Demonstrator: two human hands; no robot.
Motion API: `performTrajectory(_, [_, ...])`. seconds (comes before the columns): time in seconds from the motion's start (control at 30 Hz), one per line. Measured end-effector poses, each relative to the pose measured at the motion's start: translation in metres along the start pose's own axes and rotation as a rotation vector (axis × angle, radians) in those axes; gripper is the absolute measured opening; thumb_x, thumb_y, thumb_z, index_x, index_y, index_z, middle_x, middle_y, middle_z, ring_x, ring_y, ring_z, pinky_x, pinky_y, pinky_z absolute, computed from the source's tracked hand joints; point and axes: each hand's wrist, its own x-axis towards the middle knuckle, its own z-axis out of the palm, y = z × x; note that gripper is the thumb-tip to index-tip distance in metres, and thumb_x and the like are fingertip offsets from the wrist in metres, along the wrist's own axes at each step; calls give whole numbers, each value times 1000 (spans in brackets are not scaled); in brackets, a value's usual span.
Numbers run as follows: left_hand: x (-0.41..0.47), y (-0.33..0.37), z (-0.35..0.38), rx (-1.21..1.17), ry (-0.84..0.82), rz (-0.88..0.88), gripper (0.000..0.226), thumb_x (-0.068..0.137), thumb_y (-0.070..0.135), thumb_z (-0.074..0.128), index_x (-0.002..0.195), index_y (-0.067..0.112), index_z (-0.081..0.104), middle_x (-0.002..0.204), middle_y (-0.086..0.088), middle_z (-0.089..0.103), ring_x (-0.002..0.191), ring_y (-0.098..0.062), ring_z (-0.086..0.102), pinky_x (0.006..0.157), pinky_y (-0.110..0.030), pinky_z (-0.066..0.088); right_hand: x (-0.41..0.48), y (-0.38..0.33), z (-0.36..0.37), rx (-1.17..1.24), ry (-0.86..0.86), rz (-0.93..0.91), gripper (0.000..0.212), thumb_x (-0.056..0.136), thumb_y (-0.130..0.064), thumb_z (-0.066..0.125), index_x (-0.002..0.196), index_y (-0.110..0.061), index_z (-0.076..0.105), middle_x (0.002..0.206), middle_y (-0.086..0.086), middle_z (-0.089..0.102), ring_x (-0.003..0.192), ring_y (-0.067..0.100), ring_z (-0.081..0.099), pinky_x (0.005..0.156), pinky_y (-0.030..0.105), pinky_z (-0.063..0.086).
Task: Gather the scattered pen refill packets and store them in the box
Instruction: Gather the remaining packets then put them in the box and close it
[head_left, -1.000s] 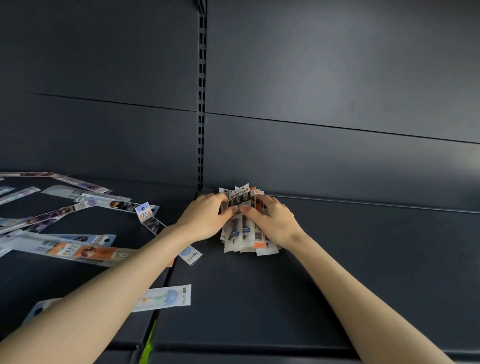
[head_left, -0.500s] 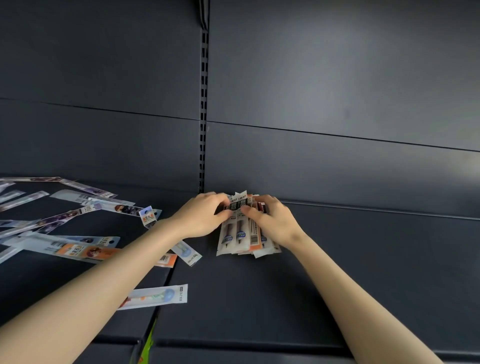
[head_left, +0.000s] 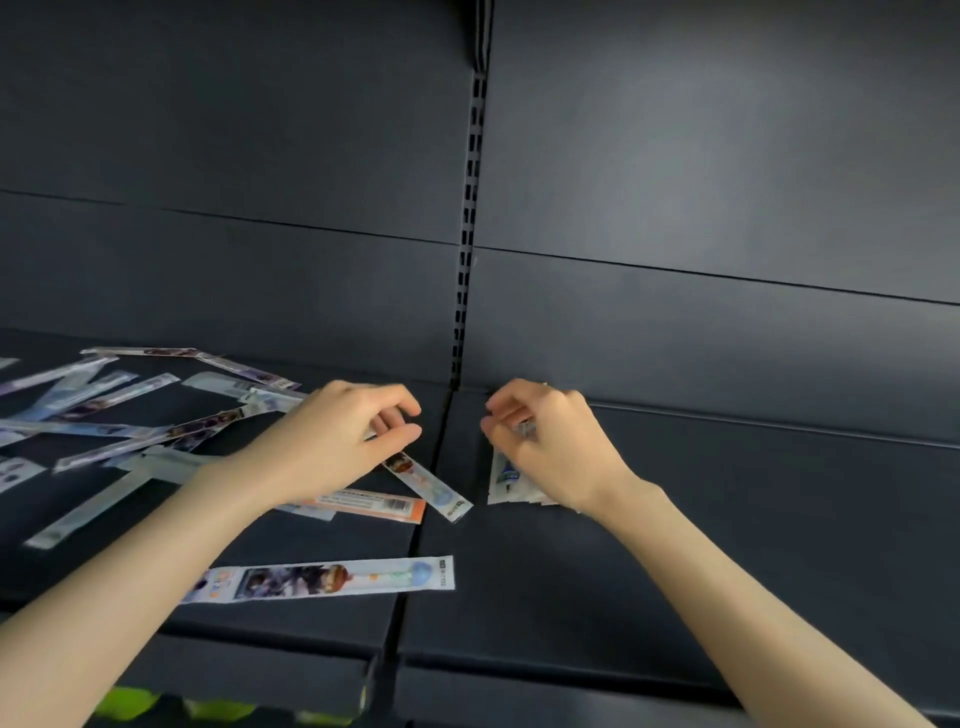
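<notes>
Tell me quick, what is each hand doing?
Left hand: curled above a packet, holding nothing clearly.
Right hand: closed on the stack of packets.

The right hand (head_left: 550, 447) hides most of the packet stack (head_left: 506, 480).

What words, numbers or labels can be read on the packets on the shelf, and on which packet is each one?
No text is legible enough to quote.
Orange-edged packet: a barcode and lines of print, too blurred.
Nearest packet: small print at its right end, too small.
Angled packet: a logo, unreadable.
Stack under the right hand: a blue label, blurred.
</notes>
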Motion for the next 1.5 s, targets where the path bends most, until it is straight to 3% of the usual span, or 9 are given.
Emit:
performTrajectory(0.17, [-43, -50, -8, -17, -203, 0, 84, 57, 91, 39, 123, 40, 52, 124, 26, 49, 117, 5, 45, 103, -29, 40, -2, -39, 43, -50, -108, -9, 24, 90, -32, 59, 107, -16, 63, 104, 2, 70, 97, 21, 65, 85, 43, 52])
performTrajectory(0.3, [-58, -75, -14, 98, -438, 43, 111, 51, 90, 39, 146, 38, 19, 145, 27, 15, 141, -3, 13, 117, -30, 11, 3, -66, 75, -208, -235, 93, 42, 88, -48, 57, 119, -20, 55, 111, 3, 67, 97, 25, 61, 82, 40, 51])
performTrajectory(0.47, [-57, -109, -29, -5, -417, 155, 75, 73, 67, 58, 136, 30, 43, 133, 19, 44, 123, -1, 41, 102, -21, 34, 10, -92, 99, -204, -265, 244, 61, 80, -58, 62, 126, -20, 51, 114, 0, 64, 100, 21, 60, 84, 35, 50])
performTrajectory(0.67, [-50, -134, -29, -114, -344, 248, 33, 82, 46, 65, 111, 29, 66, 109, 14, 59, 107, -6, 49, 98, -32, 38, 11, -116, 114, -154, -225, 312, 55, 75, -52, 72, 118, -20, 58, 113, -2, 64, 100, 15, 60, 88, 29, 48])
performTrajectory(0.83, [-51, -143, -43, -41, -385, 245, 52, 79, 57, 61, 124, 31, 55, 121, 16, 50, 113, -6, 45, 98, -29, 37, 14, -124, 120, -76, -221, 316, 58, 77, -33, 76, 128, -13, 55, 126, 2, 62, 111, 14, 59, 96, 23, 44])
performTrajectory(1.03, [-60, -160, -53, -34, -371, 162, 79, 73, 62, 64, 140, 32, 37, 129, 23, 32, 112, 0, 41, 88, -23, 36, 14, -128, 121, -147, -305, 324, 79, 67, -48, 80, 134, -18, 49, 117, -8, 48, 112, 11, 47, 94, 22, 39])
performTrajectory(1.2, [-62, -164, -53, -85, -365, 127, 66, 75, 53, 69, 134, 38, 43, 124, 20, 36, 108, -2, 43, 84, -25, 37, 15, -131, 122, -155, -341, 327, 82, 65, -50, 80, 135, -21, 47, 114, -12, 44, 108, 6, 46, 92, 19, 38])
performTrajectory(1.3, [-61, -160, -47, -187, -321, 138, 48, 76, 43, 73, 120, 37, 56, 114, 17, 44, 98, -1, 51, 85, -25, 42, 19, -133, 123, -116, -365, 318, 65, 67, -45, 81, 123, -23, 56, 105, -12, 52, 96, 5, 52, 79, 16, 41])
performTrajectory(1.5, [-64, -160, -40, -312, -220, 135, 53, 72, 32, 79, 120, 28, 58, 103, 25, 46, 96, 2, 54, 85, -23, 49, 28, -134, 126, -113, -466, 335, 34, 73, -40, 77, 97, -27, 56, 85, -12, 55, 72, 3, 51, 59, 19, 34])
